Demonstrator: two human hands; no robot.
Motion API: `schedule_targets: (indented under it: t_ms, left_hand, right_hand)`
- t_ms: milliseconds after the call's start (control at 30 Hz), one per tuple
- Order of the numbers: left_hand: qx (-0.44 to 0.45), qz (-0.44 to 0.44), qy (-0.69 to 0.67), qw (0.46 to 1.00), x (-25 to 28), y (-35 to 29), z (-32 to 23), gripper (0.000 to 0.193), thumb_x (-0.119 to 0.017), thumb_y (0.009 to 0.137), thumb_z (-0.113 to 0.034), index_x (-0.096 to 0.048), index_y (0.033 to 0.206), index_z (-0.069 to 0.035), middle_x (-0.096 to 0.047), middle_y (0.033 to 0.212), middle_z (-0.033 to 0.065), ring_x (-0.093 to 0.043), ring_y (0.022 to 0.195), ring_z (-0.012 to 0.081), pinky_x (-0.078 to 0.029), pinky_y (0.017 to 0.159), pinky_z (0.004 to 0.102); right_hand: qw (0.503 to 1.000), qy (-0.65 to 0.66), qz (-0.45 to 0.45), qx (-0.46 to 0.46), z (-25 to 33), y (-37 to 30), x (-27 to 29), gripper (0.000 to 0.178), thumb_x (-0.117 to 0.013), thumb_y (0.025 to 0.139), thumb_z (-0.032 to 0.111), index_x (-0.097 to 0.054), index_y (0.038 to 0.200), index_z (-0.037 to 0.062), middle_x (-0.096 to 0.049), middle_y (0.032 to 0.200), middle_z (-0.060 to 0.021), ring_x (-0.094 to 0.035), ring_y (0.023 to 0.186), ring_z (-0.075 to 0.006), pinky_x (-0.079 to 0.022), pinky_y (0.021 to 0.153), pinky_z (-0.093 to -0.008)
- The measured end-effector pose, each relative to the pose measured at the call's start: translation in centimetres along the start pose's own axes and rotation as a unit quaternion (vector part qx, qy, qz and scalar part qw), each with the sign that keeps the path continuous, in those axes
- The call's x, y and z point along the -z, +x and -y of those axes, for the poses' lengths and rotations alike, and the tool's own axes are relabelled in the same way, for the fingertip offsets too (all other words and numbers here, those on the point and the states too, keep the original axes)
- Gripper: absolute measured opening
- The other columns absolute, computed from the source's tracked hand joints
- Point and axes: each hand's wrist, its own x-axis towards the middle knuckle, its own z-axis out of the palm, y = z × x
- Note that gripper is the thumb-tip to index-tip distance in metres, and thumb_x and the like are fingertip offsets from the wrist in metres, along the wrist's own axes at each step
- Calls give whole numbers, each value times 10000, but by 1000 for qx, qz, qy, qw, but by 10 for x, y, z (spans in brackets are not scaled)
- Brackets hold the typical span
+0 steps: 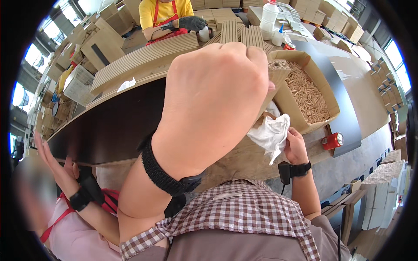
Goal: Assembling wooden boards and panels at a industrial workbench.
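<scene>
My left hand (215, 87) is raised large and close in the middle, its fingers curled into a fist with the back of the hand toward me. A particleboard edge (278, 71) shows just past its thumb, but the fingers hide whether they grip it. On the right, my right hand (296, 147) pinches a crumpled white cloth (273, 134) at the near side of the table. Beside that cloth stands an open cardboard box (300, 127) filled with wooden dowels (307, 93). A dark panel (113, 119) lies on the table to the left, partly covered by my left forearm.
A co-worker's hand (56, 163) is raised at the left. Across the table, another person's gloved hand (191, 23) holds a white bottle (203, 34). Stacked grooved strips (143, 61) lie along the far side. A red can (332, 141) stands right of the box.
</scene>
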Motion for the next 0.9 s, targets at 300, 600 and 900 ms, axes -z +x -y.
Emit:
schedule_targets:
  t_ms: [300,600,900]
  left_hand:
    - [-18,-6,12,1000,-3,6,7,322,-735,713,-304,-542,773,-52,-574,661,91,-598,637,304,-448,539,394]
    - [-47,-43,10,998,-15,10,3,79,-634,592,-104,-625,652,-53,-592,593,83,-636,587,217,-461,486,309]
    - [-65,-88,-36,993,-7,6,20,53,-658,570,-115,-650,601,-72,-608,589,93,-650,598,217,-471,495,314]
  right_hand:
    - [843,-419,40,335,22,-74,-53,250,-471,875,-79,-614,1066,-7,-644,919,-85,-635,809,-193,-508,720,-290]
    - [574,-610,232,494,-111,-29,-92,407,-543,803,51,-526,1205,-7,-510,915,-111,-582,743,-249,-507,641,-355]
    - [578,-690,222,374,-135,-19,-98,369,-496,840,85,-484,1185,-46,-574,818,-159,-634,649,-289,-525,548,-375]
